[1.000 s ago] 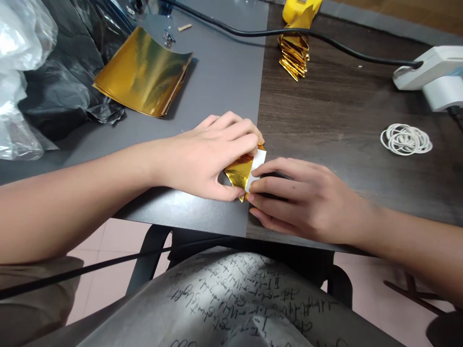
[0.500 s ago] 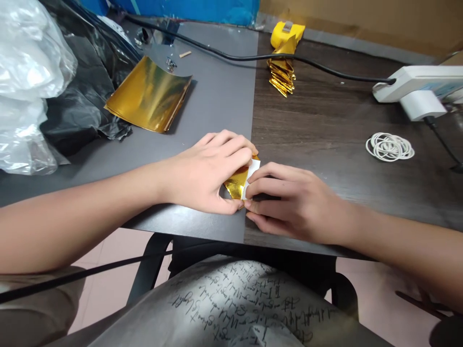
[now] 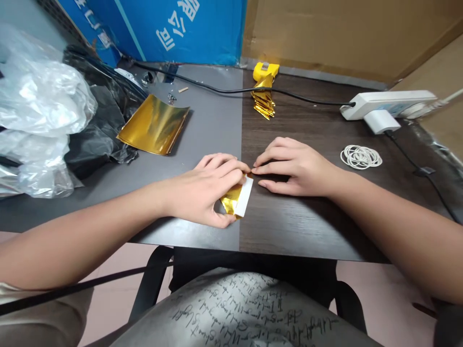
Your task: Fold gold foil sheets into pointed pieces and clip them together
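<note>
A gold foil piece (image 3: 231, 198) with a white strip (image 3: 244, 196) along its right edge lies near the front edge of the table. My left hand (image 3: 206, 193) rests over it, fingertips at its top and thumb at its lower corner, gripping it. My right hand (image 3: 296, 167) is just right of the piece, fingers apart, the fingertips at or close to its upper right corner. Gold sheets (image 3: 155, 125) lie in a stack at the back left. A bundle of folded gold pieces (image 3: 264, 99) is by a yellow object (image 3: 265, 71) at the back.
Clear plastic bags (image 3: 47, 101) and a black bag (image 3: 94, 120) fill the left. A black cable (image 3: 217, 90) crosses the back to a white power strip (image 3: 390, 102). White rubber bands (image 3: 360, 157) lie at the right. Blue (image 3: 188, 29) and brown cardboard (image 3: 318, 38) stand behind.
My right hand has moved up and away from the lower end of the foil piece, its fingers spreading. More of the white strip shows. The camera view has tilted up.
</note>
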Available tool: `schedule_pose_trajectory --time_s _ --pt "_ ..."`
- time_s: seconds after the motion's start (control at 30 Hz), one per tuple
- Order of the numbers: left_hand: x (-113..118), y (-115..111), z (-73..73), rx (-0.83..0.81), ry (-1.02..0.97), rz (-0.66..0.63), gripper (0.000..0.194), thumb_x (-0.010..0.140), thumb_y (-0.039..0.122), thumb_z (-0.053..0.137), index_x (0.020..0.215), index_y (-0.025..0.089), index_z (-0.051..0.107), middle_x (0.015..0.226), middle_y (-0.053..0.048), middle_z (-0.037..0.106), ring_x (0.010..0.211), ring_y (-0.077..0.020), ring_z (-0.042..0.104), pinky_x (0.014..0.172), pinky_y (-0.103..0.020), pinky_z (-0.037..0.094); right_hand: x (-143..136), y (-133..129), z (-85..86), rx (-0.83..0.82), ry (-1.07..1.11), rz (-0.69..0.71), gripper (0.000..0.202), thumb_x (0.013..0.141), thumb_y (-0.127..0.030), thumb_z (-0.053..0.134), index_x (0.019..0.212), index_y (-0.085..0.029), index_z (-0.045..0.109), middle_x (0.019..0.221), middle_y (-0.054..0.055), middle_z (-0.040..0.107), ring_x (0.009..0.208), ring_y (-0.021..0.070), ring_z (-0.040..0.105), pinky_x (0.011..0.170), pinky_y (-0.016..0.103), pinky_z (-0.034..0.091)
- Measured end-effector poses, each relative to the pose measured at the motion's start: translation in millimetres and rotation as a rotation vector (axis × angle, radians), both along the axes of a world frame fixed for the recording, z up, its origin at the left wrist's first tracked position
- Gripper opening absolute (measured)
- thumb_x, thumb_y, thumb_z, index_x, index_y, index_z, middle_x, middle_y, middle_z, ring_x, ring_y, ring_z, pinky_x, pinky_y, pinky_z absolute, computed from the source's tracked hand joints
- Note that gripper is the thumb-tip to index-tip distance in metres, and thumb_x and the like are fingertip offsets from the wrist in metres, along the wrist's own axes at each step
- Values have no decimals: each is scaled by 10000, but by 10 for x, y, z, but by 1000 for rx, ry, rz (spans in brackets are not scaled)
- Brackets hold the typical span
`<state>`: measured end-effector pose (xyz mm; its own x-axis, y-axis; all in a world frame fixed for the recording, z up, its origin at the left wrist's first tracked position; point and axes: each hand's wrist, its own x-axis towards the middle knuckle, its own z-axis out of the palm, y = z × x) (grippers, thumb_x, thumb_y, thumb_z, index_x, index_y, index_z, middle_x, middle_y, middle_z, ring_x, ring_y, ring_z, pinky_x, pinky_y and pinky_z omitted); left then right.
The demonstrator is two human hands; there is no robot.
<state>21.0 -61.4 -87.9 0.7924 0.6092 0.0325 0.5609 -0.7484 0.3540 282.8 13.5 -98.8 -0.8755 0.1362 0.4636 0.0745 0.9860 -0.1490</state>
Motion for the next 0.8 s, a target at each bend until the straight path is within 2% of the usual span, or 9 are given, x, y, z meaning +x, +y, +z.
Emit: schedule_pose_trajectory --time_s 0.13,0.4,0.47,0.57,0.67,0.8 --pt "-53 26 48 -38 71 -30 537 822 524 661 1246 214 546 1571 -198 327 1471 -429 259 1137 -673 326 16 52 -9 -68 -48 102 183 939 -191 648 1090 -144 740 1143 108 732 1019 217 606 865 407 557" --pt "-92 47 92 -66 121 -18 601 812 547 695 1334 281 563 1549 -173 331 1459 -446 244 1124 -690 315 -10 -33 3 -55 -79 117 155 953 -188 626 1042 -142 744 1166 108 725 1086 222 606 907 405 556" --pt "-91 47 108 -65 131 -13 619 810 548 697 1345 273 552 1507 -175 358 1434 -435 270 1121 -665 325 -24 -60 18 -42 -92 126 155 947 -176 622 1037 -125 738 1162 111 724 1099 233 604 914 413 553" --pt "-74 13 161 -43 153 19 641 825 562 697 1371 272 530 1365 -157 436 1282 -386 400 1052 -589 394 -46 -115 52 -15 -140 121 170 958 -167 585 1014 -102 733 1130 118 724 1088 249 612 909 425 554" --pt "-40 -88 225 57 192 44 528 870 501 707 1294 223 560 1214 -124 494 1075 -300 466 923 -446 430 -56 -172 87 28 -186 100 213 981 -187 537 994 -98 730 1139 133 714 1097 267 615 914 445 560" --pt "-33 -294 214 166 151 -4 175 954 330 661 1047 191 609 1051 -66 567 940 -233 473 782 -346 357 -31 -256 119 -1 -207 91 234 994 -213 535 973 -93 735 1120 139 710 1103 278 630 935 449 566"
